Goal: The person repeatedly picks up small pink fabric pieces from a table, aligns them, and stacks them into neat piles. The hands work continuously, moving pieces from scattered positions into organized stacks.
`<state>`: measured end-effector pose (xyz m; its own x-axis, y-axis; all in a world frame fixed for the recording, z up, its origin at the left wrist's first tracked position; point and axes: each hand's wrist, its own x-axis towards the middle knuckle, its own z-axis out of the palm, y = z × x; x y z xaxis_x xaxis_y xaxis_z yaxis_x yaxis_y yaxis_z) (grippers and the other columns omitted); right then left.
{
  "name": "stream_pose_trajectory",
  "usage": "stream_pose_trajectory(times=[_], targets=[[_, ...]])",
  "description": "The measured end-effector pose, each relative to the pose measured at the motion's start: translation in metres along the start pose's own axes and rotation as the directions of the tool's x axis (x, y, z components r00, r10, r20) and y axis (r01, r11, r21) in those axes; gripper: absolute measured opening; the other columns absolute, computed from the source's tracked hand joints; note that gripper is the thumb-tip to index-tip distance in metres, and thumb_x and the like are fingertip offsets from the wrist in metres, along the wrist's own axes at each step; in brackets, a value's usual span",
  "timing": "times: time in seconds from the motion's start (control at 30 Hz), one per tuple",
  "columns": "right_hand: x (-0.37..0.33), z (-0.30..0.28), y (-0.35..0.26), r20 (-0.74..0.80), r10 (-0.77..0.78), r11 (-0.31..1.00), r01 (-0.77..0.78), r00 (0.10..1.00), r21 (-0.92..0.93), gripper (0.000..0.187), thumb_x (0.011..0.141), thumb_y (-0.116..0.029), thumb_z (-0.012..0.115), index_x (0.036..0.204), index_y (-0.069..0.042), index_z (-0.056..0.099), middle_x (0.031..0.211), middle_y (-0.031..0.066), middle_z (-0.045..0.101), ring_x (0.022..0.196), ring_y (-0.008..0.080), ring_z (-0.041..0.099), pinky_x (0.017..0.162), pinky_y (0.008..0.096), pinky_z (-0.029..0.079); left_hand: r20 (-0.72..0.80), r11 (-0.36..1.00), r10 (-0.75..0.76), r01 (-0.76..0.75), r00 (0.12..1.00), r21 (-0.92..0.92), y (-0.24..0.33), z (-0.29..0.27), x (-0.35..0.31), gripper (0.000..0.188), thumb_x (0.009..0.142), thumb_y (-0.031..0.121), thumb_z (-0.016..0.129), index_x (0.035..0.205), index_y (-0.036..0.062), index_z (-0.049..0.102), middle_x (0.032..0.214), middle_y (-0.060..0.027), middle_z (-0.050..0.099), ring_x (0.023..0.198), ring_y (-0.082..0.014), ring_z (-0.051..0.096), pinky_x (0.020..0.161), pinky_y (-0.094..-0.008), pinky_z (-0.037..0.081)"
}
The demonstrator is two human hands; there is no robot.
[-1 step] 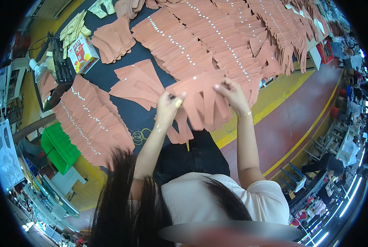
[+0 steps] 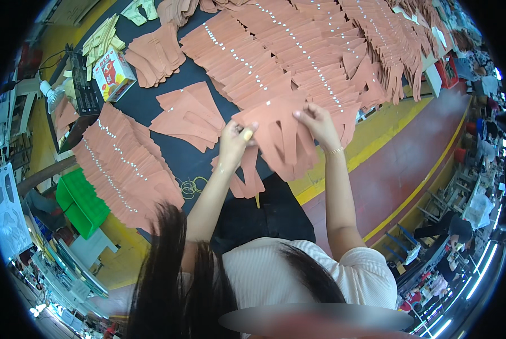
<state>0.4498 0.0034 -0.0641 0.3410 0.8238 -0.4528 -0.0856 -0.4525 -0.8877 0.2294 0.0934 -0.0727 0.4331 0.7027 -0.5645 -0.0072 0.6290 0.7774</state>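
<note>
The person's left hand [image 2: 235, 141] is closed around the left edge of a terracotta-coloured cut piece [image 2: 275, 127], with a small yellow object [image 2: 247, 134] pinched at the fingers; what that object is cannot be told. The right hand [image 2: 316, 121] pinches the same cut piece at its upper right edge, fingers narrow and pressed onto the material. The piece hangs between the two hands, lifted a little off the dark surface [image 2: 168, 152], and its lower flaps [image 2: 247, 178] trail down below the left hand toward the person's body.

Just beyond the right hand lie long overlapping rows of like-coloured pieces [image 2: 275, 56], each row marked by a line of small pale stickers. To the left of the left hand sits a small loose stack of the same pieces [image 2: 188, 116], and farther left and nearer the person another fanned row [image 2: 123, 169] runs along the surface's edge. Below the left hand, on the surface, lies a bunch of yellow rubber bands [image 2: 192, 186]. Well to the left of both hands are a small printed carton [image 2: 113, 73] and a green plastic crate [image 2: 80, 200]. A thin bracelet [image 2: 336, 150] circles the right wrist.
</note>
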Motion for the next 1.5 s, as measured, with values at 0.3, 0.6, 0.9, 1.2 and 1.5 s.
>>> stream_pose_trajectory(times=[0.3,0.6,0.9,1.2,1.5], targets=[[0.069,-0.002,0.030,-0.195,-0.205,0.849,0.075,0.959,-0.523,0.029,0.081,-0.021,0.073,0.098,0.002,0.068,0.085,0.0191,0.069,0.077,0.0337,0.066,0.070,0.0393,0.051,-0.114,0.951,0.019,0.017,0.993,0.309,-0.044,0.008,0.072,0.026,0.089,0.015,0.069,0.101,-0.0051,0.058,0.080,-0.0111,0.065,0.062,-0.0154,0.066,0.056,-0.0261,0.057],[0.068,0.011,0.032,-0.166,-0.348,0.639,0.103,0.923,-0.763,0.026,0.085,-0.023,0.070,0.097,-0.001,0.064,0.085,0.0226,0.067,0.080,0.0401,0.065,0.069,0.0463,0.051,-0.114,0.863,0.150,-0.074,0.982,0.500,-0.043,0.007,0.065,0.030,0.089,0.017,0.069,0.103,-0.0058,0.056,0.073,-0.0127,0.067,0.062,-0.0166,0.070,0.050,-0.0256,0.054],[0.065,0.023,0.026,-0.201,-0.348,0.497,-0.002,0.916,-0.868,0.031,0.084,-0.025,0.070,0.104,-0.004,0.061,0.089,0.0178,0.068,0.082,0.0381,0.065,0.069,0.0474,0.050,-0.076,0.911,0.146,-0.104,0.986,0.400,-0.043,0.000,0.070,0.026,0.089,0.014,0.069,0.096,-0.0065,0.054,0.072,-0.0131,0.067,0.061,-0.0179,0.070,0.049,-0.0279,0.055],[0.029,-0.005,0.026,-0.329,-0.387,0.591,-0.042,0.861,-0.806,0.030,0.084,-0.026,0.069,0.092,-0.001,0.054,0.080,0.0193,0.061,0.082,0.0403,0.062,0.068,0.0493,0.047,-0.130,0.933,0.071,-0.020,0.989,0.359,-0.037,-0.050,0.029,0.026,0.093,0.025,0.066,0.097,0.0012,0.057,0.076,-0.0070,0.063,0.058,-0.0122,0.064,0.048,-0.0232,0.051],[-0.082,0.001,0.135,-0.427,-0.142,0.865,-0.098,0.893,-0.493,0.063,0.075,-0.029,0.083,0.117,0.004,0.050,0.115,0.0219,0.058,0.106,0.0344,0.058,0.091,0.0406,0.047,-0.366,0.906,-0.008,0.162,0.931,0.390,-0.071,-0.147,-0.057,0.031,0.095,0.017,0.062,0.119,0.0010,0.053,0.098,-0.0082,0.063,0.087,-0.0153,0.065,0.069,-0.0261,0.053]])
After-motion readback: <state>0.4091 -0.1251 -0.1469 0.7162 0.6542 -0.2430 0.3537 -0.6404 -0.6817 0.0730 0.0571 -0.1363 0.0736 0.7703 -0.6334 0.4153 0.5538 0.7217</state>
